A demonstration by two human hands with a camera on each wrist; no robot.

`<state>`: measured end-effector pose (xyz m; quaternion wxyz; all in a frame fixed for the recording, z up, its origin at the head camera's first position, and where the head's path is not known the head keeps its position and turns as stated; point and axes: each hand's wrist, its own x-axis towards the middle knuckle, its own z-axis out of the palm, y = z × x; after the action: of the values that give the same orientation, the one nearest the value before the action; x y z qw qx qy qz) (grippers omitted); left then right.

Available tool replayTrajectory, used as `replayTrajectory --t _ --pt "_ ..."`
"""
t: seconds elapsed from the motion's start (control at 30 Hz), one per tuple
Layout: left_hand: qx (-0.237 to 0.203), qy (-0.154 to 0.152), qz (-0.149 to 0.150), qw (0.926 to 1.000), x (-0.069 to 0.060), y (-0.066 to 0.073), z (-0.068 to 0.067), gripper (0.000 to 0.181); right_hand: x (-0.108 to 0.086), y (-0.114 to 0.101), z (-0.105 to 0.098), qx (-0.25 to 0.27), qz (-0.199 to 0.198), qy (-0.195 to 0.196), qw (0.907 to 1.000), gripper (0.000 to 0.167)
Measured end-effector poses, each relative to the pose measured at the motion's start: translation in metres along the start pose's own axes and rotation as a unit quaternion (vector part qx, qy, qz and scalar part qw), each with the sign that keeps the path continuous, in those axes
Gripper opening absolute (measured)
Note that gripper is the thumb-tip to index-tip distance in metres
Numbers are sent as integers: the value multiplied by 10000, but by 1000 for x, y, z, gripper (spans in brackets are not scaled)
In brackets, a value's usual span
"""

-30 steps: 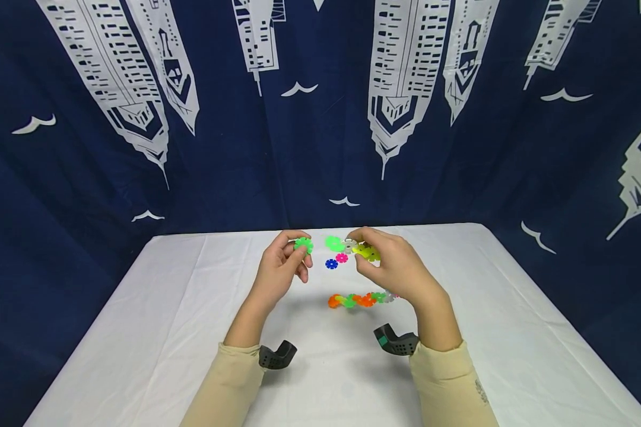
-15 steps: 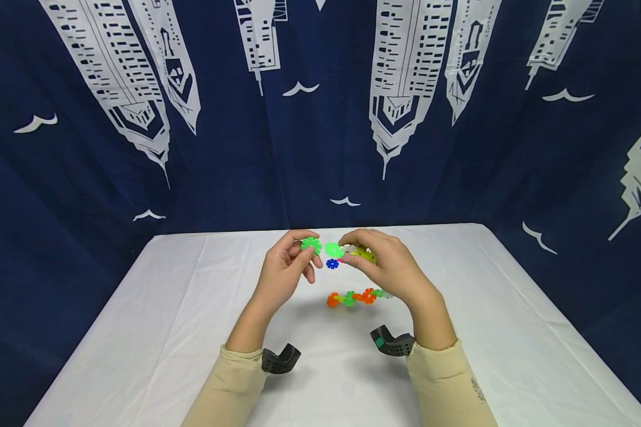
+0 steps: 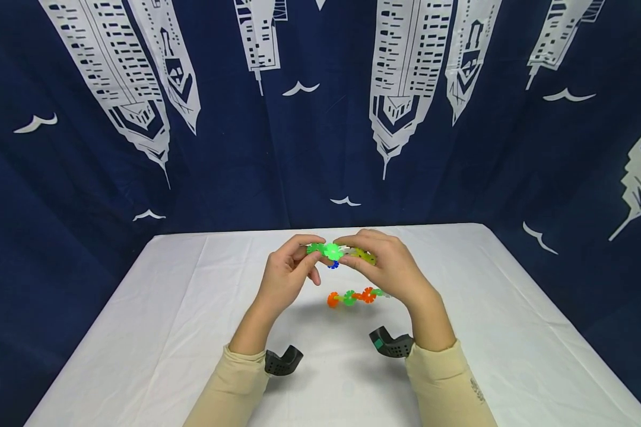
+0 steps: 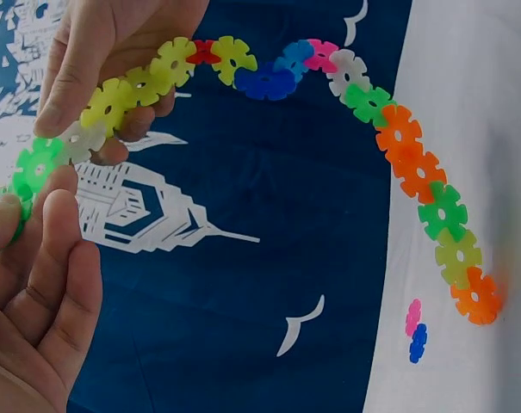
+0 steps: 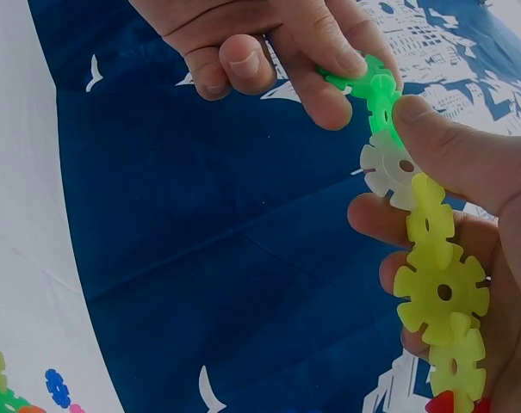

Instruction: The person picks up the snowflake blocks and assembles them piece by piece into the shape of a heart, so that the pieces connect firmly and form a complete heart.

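Note:
My left hand (image 3: pixel 283 273) pinches a green flower-shaped snap disc (image 3: pixel 315 249) between thumb and fingers. It meets the bright green disc (image 5: pixel 383 110) at the end of a chain of linked discs (image 4: pixel 419 172). My right hand (image 3: pixel 395 267) grips that end of the chain, its thumb by the green and white discs (image 5: pixel 389 168). Yellow discs (image 5: pixel 445 292) run along its palm. From there the chain droops through red, blue, pink, white, green and orange discs towards the table. Whether the two green discs are slotted together is hard to tell, as fingers partly cover them.
A loose blue disc (image 4: pixel 418 342) and a pink disc (image 4: pixel 413 318) lie on the white-covered table (image 3: pixel 165 326), beyond the chain's lower stretch. Behind the table hangs a navy curtain (image 3: pixel 310 148) printed with white buildings. Black camera mounts (image 3: pixel 283 362) sit at both wrists.
The left hand has moved right with its green disc until it meets the chain's green end disc. The right hand has shifted left and closed its grip near that end.

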<state>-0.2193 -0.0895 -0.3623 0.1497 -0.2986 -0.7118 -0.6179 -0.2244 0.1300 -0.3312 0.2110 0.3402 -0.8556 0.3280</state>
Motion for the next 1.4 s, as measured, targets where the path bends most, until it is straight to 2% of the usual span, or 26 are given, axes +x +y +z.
replayTrajectory --t 0.37,0.93,1.4 --pt "-9 122 251 9996 -2 3 4 18 0 -4 -1 110 -210 78 9997 28" --pt "145 21 576 9982 -2 6 5 19 0 -5 1 967 -494 -99 9940 28" --pt "599 78 771 9952 -3 10 4 15 1 -6 1 966 -712 -34 9928 29"
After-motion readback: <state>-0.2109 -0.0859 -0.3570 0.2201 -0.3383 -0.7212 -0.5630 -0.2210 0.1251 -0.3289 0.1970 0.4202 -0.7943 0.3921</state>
